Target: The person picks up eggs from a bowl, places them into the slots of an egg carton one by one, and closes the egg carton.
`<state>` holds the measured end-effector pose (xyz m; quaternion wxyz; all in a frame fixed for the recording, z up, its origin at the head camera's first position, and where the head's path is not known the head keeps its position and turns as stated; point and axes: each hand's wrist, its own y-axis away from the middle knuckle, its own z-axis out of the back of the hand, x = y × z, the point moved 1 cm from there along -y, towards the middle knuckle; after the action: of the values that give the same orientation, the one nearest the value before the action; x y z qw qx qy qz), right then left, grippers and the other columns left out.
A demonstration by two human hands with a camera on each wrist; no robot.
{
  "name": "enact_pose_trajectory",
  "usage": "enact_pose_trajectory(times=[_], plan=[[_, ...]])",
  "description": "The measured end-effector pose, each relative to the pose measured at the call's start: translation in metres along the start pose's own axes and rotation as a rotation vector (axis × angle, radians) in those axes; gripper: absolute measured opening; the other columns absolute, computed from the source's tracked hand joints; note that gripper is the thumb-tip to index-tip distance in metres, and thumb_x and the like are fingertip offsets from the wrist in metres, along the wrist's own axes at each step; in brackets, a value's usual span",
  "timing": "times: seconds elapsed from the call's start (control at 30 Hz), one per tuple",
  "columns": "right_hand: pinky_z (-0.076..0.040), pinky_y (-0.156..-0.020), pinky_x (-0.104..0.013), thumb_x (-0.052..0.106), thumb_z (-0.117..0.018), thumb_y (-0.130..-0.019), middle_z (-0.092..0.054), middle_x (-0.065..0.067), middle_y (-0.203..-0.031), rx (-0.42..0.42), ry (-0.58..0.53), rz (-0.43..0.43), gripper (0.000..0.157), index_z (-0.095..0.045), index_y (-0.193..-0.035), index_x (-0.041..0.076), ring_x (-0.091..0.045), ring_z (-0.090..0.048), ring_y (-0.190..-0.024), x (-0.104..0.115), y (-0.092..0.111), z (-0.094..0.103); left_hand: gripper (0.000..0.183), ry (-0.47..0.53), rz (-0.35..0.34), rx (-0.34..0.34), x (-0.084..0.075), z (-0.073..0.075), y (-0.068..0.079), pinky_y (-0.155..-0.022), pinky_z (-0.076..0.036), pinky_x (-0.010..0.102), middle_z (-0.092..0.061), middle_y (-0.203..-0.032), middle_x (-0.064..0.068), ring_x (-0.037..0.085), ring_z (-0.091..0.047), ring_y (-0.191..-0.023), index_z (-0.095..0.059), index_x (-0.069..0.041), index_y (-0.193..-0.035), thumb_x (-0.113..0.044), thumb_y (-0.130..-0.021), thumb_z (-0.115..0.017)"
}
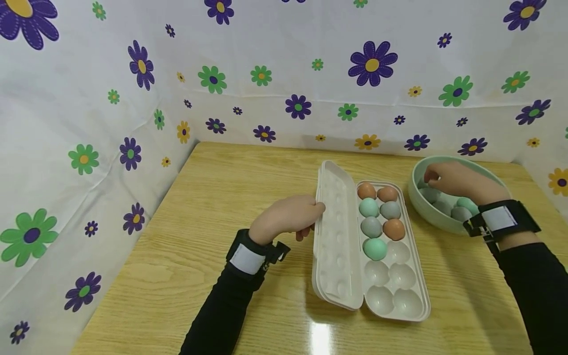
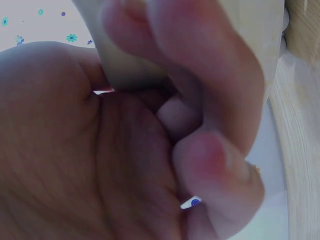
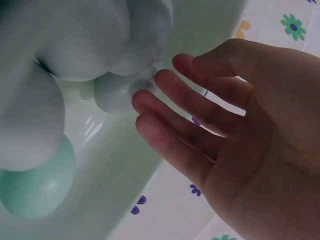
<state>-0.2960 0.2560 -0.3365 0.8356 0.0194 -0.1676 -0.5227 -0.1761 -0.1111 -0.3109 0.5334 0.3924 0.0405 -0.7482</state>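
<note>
A white egg carton stands with its lid raised, holding brown, mint and grey eggs in its far cups. My left hand grips the edge of the lid, thumb on the inner side and fingers curled behind it. Over the pale green bowl at the right is my right hand, its fingers loosely bent with nothing between them. Grey eggs and a mint egg lie in the bowl, close to the fingertips.
The wooden table carries the carton and the bowl, which stand side by side. A white cloth with flowers hangs behind the table and along its left side. Each wrist wears a black strap with a camera.
</note>
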Motion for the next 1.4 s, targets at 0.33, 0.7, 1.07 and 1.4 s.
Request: enact_pose_trajectory(times=[0.33, 0.7, 1.07, 1.4], plan=[[-0.052, -0.089, -0.059, 0.008, -0.05, -0.098, -0.065, -0.031, -0.116, 0.021, -0.012, -0.076, 0.029, -0.06, -0.119, -0.009, -0.042, -0.063, -0.103, -0.006, -0.002, 0.01, 0.043, -0.006, 0.004, -0.004, -0.002, 0.002, 0.001, -0.058, -0.043, 0.028, -0.054, -0.058, 0.0, 0.016, -0.055, -0.05, -0.062, -0.004, -0.082, -0.025, -0.105, -0.033], [-0.05, -0.093, -0.063, 0.002, -0.06, -0.093, -0.06, -0.037, -0.122, 0.033, 0.018, -0.081, 0.033, -0.058, -0.124, -0.011, -0.051, -0.06, -0.111, -0.012, -0.008, 0.005, 0.043, -0.004, 0.0, -0.005, 0.0, 0.0, 0.001, -0.059, -0.044, 0.028, -0.055, -0.059, 0.0, 0.017, -0.056, -0.051, -0.059, -0.01, -0.077, -0.027, -0.105, -0.031], [-0.048, -0.096, -0.063, 0.001, -0.061, -0.09, -0.062, -0.038, -0.117, 0.048, 0.085, -0.009, 0.037, -0.055, -0.123, -0.015, -0.054, -0.06, -0.112, -0.013, -0.012, -0.003, 0.042, 0.0, -0.004, -0.004, 0.0, -0.001, 0.0, -0.058, -0.044, 0.028, -0.055, -0.059, 0.001, 0.02, -0.058, -0.052, -0.058, -0.011, -0.077, -0.027, -0.105, -0.032], [-0.051, -0.093, -0.061, 0.005, -0.06, -0.094, -0.062, -0.037, -0.117, 0.114, 0.021, -0.03, 0.041, -0.055, -0.127, -0.017, -0.051, -0.061, -0.108, -0.023, -0.017, -0.006, 0.042, -0.02, 0.004, 0.002, 0.0, -0.001, -0.002, -0.059, -0.044, 0.028, -0.055, -0.058, 0.0, 0.017, -0.056, -0.051, -0.058, -0.011, -0.077, -0.027, -0.105, -0.032]])
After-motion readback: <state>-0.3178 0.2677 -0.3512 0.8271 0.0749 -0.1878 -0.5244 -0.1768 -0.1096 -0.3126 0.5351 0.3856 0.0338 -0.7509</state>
